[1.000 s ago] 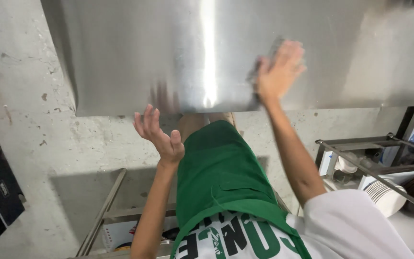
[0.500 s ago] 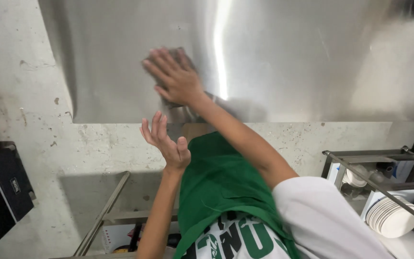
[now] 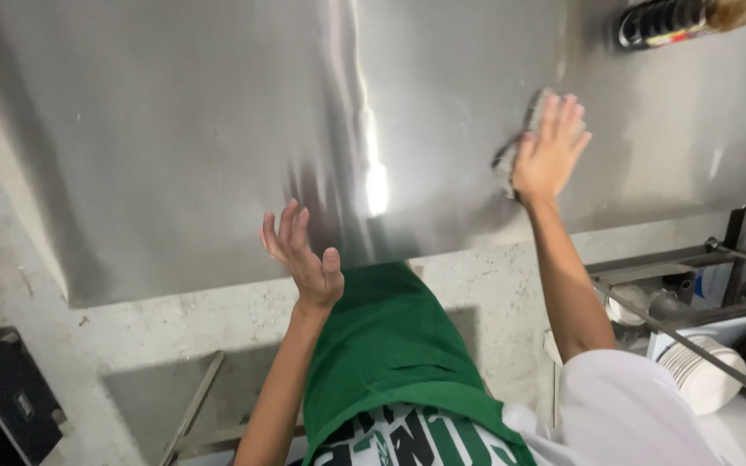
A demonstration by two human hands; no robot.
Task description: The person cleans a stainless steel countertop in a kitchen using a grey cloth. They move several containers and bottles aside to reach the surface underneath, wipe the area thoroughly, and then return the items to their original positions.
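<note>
head view: a brushed stainless-steel tabletop [image 3: 218, 129] fills the frame above a green apron [image 3: 390, 354]. the right hand [image 3: 550, 151] presses a grey scouring pad [image 3: 511, 155] flat on the steel, fingers spread over it, far right of the left hand [image 3: 304, 259], which hovers open and empty near the table's edge.
</note>
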